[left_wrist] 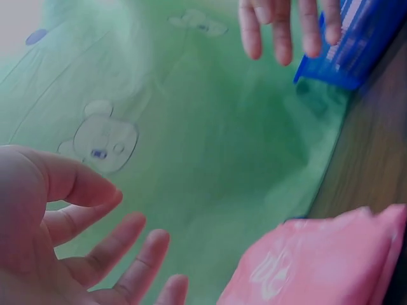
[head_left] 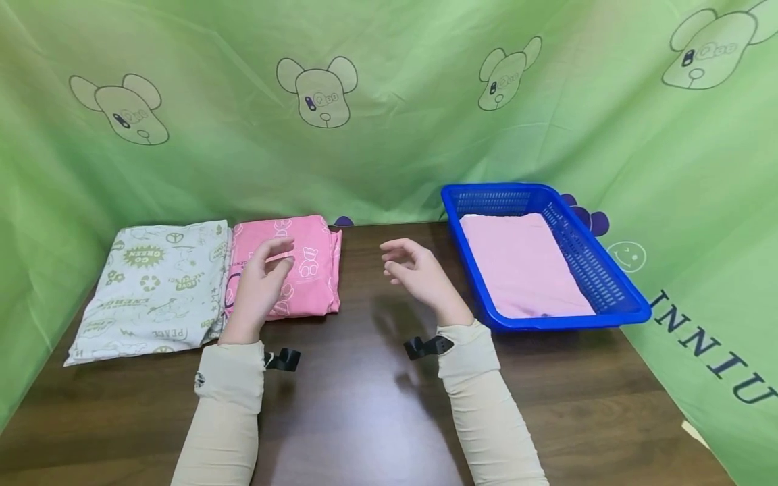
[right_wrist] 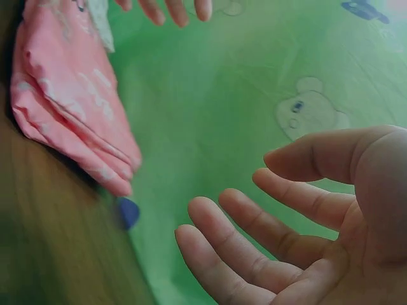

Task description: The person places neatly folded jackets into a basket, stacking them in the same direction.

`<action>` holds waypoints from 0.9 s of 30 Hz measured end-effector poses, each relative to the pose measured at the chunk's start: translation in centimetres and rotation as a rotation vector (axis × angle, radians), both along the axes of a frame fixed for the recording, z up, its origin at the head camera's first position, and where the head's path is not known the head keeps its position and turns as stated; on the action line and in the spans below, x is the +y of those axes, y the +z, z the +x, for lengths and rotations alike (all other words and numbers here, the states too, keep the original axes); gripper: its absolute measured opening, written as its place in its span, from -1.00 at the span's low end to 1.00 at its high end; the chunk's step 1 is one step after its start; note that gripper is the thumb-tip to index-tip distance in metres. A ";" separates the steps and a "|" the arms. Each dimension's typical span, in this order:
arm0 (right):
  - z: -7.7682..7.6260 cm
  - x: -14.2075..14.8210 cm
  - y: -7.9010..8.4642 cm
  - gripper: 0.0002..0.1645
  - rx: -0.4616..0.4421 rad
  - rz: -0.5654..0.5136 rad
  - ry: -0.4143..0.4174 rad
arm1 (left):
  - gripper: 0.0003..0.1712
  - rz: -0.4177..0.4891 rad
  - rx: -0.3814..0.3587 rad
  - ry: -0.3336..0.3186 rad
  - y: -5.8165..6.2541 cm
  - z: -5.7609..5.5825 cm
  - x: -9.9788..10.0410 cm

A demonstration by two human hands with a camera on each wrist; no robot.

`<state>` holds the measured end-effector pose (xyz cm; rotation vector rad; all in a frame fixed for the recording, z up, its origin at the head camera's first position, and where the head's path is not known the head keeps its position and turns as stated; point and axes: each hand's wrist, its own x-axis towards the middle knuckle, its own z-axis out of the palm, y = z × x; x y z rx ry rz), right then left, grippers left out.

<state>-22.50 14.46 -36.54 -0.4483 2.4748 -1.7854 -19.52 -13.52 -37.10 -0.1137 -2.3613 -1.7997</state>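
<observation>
My left hand (head_left: 260, 287) is raised with loosely bent fingers and nothing between them, overlapping the folded pink cloth (head_left: 313, 270) in the head view. White bear outlines are printed on that cloth. Left of it lies a folded white cloth (head_left: 158, 290) with green lettering. Opposite, my right hand (head_left: 422, 277) hovers over the brown table, holding nothing, its fingers relaxed and slightly curved. In the right wrist view the thumb and fingers of the right hand (right_wrist: 305, 235) stand apart. A blue plastic basket (head_left: 471, 270) to its right contains a light pink folded cloth (head_left: 523, 266).
A green curtain (head_left: 401, 148) with bear-head prints hangs behind and along both sides of the wooden table (head_left: 358, 405). Each wrist wears a black strap; the right strap (head_left: 428, 347) shows below the hand. A small pale strip (head_left: 695, 433) lies at the table's right edge.
</observation>
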 end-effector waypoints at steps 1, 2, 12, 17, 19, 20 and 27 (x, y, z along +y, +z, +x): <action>-0.1 -0.3 -0.2 -0.60 -0.010 0.002 0.005 | -0.55 -0.013 -0.005 0.013 0.0 0.0 -0.4; -0.2 -0.7 -0.4 -0.60 -0.017 0.003 0.012 | -0.54 -0.024 -0.009 0.026 -0.1 -0.1 -0.7; -1.4 -3.8 -2.2 -0.56 -0.122 0.024 0.077 | -0.47 -0.117 -0.053 0.145 -0.5 -0.4 -3.2; -1.8 -4.9 -3.0 -0.53 -0.164 0.017 0.096 | -0.43 -0.184 -0.095 0.172 -0.8 -0.3 -4.1; -1.8 -5.3 -3.3 -0.52 -0.176 0.015 0.100 | -0.42 -0.204 -0.112 0.170 -1.0 -0.4 -4.4; -1.9 -5.4 -3.4 -0.52 -0.181 0.016 0.101 | -0.41 -0.212 -0.121 0.168 -1.1 -0.4 -4.6; -2.2 -6.5 -4.6 -0.45 -0.215 0.042 0.102 | -0.38 -0.279 -0.156 0.173 -1.8 -0.7 -5.0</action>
